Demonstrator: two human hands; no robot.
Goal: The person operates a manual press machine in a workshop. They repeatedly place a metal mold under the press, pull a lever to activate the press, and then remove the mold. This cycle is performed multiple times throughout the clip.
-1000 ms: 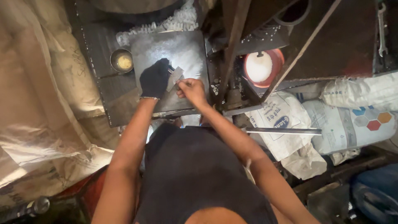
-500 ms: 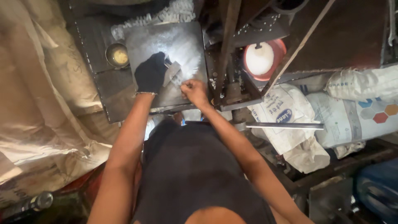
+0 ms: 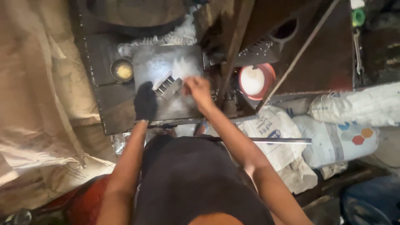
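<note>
My left hand (image 3: 146, 101), in a black glove, holds the near end of a small ribbed metal piece (image 3: 167, 85) on a dusty metal work plate (image 3: 166, 62). My bare right hand (image 3: 198, 89) is blurred just right of that piece, fingers curled close to it; whether it grips anything I cannot tell. White powder lies spread over the plate around the piece. My forearms reach forward over my dark shirt.
A small round tin with yellow paste (image 3: 123, 71) sits left of the plate. A red bowl of white powder (image 3: 255, 80) is to the right. Dark metal bars (image 3: 233, 46) cross above. White sacks (image 3: 346, 125) lie right, tan cloth (image 3: 37, 104) left.
The view has shifted so the plate sits lower and nearer. My gloved left hand slid toward the plate's near edge, and my right hand moved up beside the ribbed piece.
</note>
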